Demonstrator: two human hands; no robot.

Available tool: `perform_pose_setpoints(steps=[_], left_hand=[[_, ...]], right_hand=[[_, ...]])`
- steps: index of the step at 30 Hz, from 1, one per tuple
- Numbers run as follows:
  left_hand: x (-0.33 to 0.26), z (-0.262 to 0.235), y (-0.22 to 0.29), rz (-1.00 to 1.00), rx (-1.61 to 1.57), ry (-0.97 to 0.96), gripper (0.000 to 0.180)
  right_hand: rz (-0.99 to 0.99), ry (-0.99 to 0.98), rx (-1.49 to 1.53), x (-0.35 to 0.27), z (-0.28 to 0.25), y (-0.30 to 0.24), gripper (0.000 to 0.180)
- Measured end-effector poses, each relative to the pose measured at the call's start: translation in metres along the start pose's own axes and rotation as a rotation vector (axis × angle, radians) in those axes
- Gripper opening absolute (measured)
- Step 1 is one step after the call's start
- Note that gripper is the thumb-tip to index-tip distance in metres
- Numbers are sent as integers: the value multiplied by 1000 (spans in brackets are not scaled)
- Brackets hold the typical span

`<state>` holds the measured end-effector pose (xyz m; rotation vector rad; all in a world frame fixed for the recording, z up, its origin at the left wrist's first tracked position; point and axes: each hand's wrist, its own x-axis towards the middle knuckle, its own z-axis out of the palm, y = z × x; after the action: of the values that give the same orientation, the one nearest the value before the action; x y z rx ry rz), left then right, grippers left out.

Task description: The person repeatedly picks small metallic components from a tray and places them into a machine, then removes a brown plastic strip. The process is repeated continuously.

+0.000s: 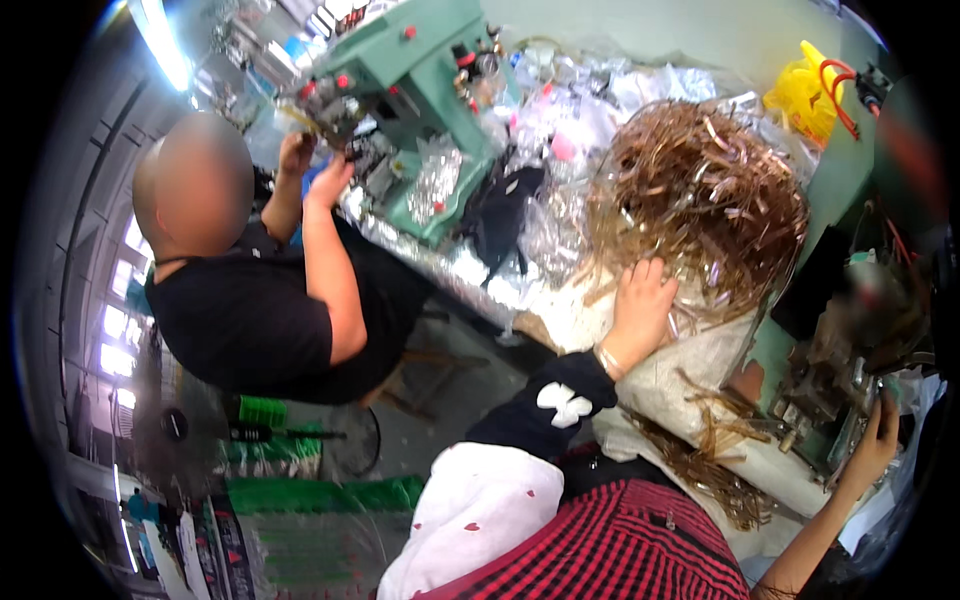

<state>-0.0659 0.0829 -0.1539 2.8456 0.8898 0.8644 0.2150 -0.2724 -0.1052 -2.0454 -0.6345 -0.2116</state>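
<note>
My left hand [640, 308] lies at the near edge of a big tangled heap of thin, shiny brown strips [715, 185]. Its fingers are a little apart and touch the strips, with no piece plainly held. Far to the right, my right hand [876, 445] is raised against a green machine [835, 385] with metal parts. Its thumb and fingers close together there, and what is between them is too small to make out. Loose brown strips [720, 480] also lie on the pale sacking [690, 375] between my hands.
On the left a co-worker [250, 300] in black sits with both hands at another green press [410, 80]. Clear plastic bags [570, 110] and a dark cloth [503, 215] cover the bench. A yellow bag [803, 95] is at the back right. Green-edged packs [320, 530] stand lower left.
</note>
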Motion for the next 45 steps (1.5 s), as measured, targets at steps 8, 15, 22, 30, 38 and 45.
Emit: perform_pose_setpoints(steps=[8, 15, 22, 30, 38, 45], left_hand=[[12, -23, -11, -15, -253, 180, 12], [32, -21, 50, -507, -1031, 50, 34], [56, -79, 108, -328, -1377, -195, 23], [105, -134, 174, 325, -1207, 373, 7], [126, -118, 177, 298, -1057, 335, 8], [63, -85, 185, 826, -845, 223, 20]], right_hand=[[172, -19, 97, -42, -30, -27, 27], [144, 93, 557, 3, 44, -59, 35], [188, 85, 777, -3, 51, -78, 44], [223, 50, 889, -9, 50, -104, 46], [249, 108, 853, -12, 45, -115, 60], [-113, -5, 291, -16, 12, -113, 49]])
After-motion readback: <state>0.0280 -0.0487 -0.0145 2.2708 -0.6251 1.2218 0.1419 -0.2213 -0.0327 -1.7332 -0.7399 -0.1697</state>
